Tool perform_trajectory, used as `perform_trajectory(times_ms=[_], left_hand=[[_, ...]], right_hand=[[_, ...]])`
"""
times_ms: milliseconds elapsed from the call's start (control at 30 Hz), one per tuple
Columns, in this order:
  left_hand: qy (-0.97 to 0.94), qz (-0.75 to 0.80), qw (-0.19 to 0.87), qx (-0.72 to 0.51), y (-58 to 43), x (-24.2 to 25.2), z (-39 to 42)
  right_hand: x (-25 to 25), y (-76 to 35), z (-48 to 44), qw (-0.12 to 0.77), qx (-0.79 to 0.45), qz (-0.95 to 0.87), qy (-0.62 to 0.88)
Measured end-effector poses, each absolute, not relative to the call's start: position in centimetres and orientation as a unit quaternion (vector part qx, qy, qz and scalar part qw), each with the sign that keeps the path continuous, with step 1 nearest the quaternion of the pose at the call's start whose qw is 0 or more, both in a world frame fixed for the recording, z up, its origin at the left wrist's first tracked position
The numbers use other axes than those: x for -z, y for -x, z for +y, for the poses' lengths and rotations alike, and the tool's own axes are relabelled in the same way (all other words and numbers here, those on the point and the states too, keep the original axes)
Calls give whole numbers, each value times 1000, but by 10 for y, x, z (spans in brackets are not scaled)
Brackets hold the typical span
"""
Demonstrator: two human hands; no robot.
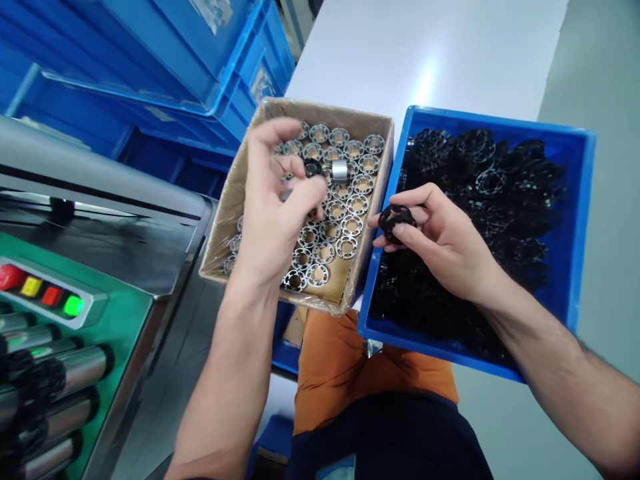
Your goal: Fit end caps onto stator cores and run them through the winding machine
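Observation:
My left hand is over the cardboard box, its fingers curled around a metal cylinder with a black ring at its near end. Under it, rows of silver ring-shaped parts line the box. My right hand pinches a black ring part between thumb and fingers, above the box's right edge and the left rim of the blue bin. That blue bin holds a heap of black ring parts.
Large blue crates are stacked at the upper left. A green machine panel with coloured buttons and metal cylinders stands at the left. The white table extends behind the box and bin.

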State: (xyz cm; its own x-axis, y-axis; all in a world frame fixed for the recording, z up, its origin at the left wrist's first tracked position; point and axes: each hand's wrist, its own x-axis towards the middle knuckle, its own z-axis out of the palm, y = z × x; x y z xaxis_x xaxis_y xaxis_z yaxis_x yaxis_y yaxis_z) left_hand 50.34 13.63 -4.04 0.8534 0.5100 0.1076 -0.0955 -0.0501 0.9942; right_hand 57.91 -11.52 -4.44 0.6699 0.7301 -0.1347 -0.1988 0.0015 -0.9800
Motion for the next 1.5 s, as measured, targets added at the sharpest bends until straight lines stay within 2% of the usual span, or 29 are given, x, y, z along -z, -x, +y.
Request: perform_trajectory(times_ms=[100, 267, 667, 1033, 1200, 1300, 1400, 1500], left_hand=[[-570, 201, 779, -167, -478, 46, 111], [-478, 253, 835, -101, -460, 53, 70], [-556, 158, 814, -60, -441, 63, 57], [-598, 102, 794, -43, -434, 68, 59], [-643, 67, 760, -60, -427, 73, 60], [-620, 61, 781, -45, -431, 74, 60], [-579, 106, 799, -118, -442, 72, 62], [-530, 213, 795, -202, -452, 66, 63]], right_hand=[[37, -574, -114, 677, -339, -229, 611], [40, -567, -111, 685, -304, -282, 599], [48, -559, -108, 659, -207, -309, 654], [45, -558, -114, 613, -179, -358, 681], [43, -558, -113, 622, -215, -318, 682], [41, -562, -113, 635, -221, -297, 678], [37, -566, -115, 663, -204, -252, 674], [33, -567, -115, 694, -225, -245, 639]])
